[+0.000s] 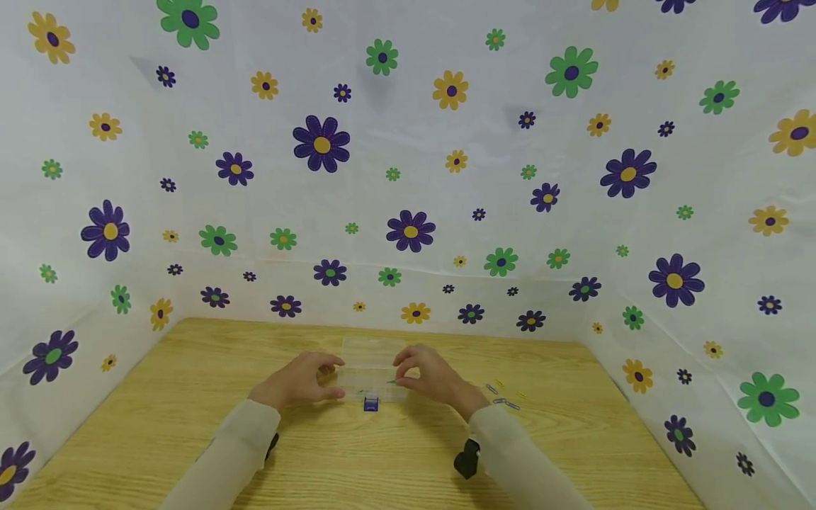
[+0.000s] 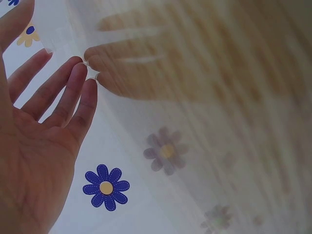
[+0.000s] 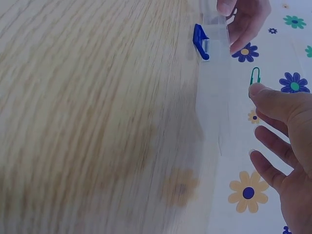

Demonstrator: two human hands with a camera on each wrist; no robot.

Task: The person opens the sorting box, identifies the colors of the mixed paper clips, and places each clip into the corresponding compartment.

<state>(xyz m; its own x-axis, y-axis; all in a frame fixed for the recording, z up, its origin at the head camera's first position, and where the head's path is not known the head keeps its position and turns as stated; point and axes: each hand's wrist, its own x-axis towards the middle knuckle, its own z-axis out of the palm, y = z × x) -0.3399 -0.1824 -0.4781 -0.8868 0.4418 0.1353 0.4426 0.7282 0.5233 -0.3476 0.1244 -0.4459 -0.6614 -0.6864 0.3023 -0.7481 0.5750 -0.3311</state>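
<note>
A clear plastic box point(image 1: 372, 350) with a blue latch point(image 1: 371, 404) on its front sits on the table, its lid raised. My right hand point(image 1: 428, 372) is above the box's right side. Between thumb and forefinger it pinches a green paper clip point(image 3: 255, 74), one end sticking out. My left hand point(image 1: 302, 379) is at the box's left side, thumb and fingers spread apart, fingertips at its edge; whether they touch cannot be told. In the left wrist view the fingers point(image 2: 61, 97) are extended and hold nothing. Something small and green point(image 1: 360, 391) shows inside the box near the front.
Several loose paper clips point(image 1: 506, 402), blue and yellow, lie on the wooden table point(image 1: 357, 460) to the right of the box, beside my right forearm. A white flower-print sheet point(image 1: 408, 191) stands behind and on both sides of the table.
</note>
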